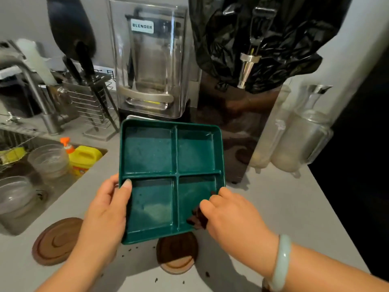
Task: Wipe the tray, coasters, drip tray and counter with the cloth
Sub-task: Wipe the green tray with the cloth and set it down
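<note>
Nearest, just below the tray [151,152]: one wooden coaster [56,241] off its near left corner, a second coaster [176,256] partly hidden under its near edge, dark crumbs [130,249] on the counter [284,207] between them.

At the tray's left edge: left hand [105,209], fingers curled under the rim, thumb over the top.

Inside its near right compartment: right hand [231,213], fingers bunched tight on a dark brown cloth [199,216].

Tray itself: green, four compartments, pale smear in the near left one.

Left of the tray: sink [12,226] with glass bowls and a yellow bottle [84,157].

Behind the tray: blender [149,60].
</note>
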The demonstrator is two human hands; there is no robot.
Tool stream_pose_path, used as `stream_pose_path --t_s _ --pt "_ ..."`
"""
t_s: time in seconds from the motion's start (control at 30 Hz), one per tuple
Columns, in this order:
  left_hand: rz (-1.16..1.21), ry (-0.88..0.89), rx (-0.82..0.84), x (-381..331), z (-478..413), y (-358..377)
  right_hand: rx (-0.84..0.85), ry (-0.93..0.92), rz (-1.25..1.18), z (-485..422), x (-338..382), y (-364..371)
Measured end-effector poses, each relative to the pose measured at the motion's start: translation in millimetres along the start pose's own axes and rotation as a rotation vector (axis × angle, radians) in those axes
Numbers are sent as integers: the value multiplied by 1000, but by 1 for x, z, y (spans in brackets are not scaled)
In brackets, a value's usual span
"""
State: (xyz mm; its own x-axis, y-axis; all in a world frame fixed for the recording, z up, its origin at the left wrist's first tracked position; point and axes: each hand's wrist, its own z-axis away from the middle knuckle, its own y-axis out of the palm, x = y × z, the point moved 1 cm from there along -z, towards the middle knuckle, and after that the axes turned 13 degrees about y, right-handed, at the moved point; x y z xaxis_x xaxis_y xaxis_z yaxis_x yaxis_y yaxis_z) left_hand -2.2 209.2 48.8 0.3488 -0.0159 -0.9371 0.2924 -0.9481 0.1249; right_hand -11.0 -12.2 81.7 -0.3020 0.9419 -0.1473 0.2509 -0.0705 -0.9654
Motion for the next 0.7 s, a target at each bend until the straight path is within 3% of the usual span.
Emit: stream_pose_path --t_s 0.1,0.3,0.4,0.47,0.57,0.63,0.7 --pt "37 30 -29 0 3 26 40 154 -147 10 -12 -3" --pt "170 -22 31 2 21 80 120 551 -895 26 -43 -5" --pt "213 -40 128 0 26 98 4 737 -1295 37 -62 -9" --pt "248 -81 184 0 31 107 -157 750 -1455 48 -67 -15" --pt "297 -135 253 1 41 122 -403 622 -1317 56 -65 -28" --pt "312 -180 308 3 50 133 -491 500 -992 54 -60 -35" --pt "314 -209 346 5 57 141 -455 353 -690 52 -50 -31"
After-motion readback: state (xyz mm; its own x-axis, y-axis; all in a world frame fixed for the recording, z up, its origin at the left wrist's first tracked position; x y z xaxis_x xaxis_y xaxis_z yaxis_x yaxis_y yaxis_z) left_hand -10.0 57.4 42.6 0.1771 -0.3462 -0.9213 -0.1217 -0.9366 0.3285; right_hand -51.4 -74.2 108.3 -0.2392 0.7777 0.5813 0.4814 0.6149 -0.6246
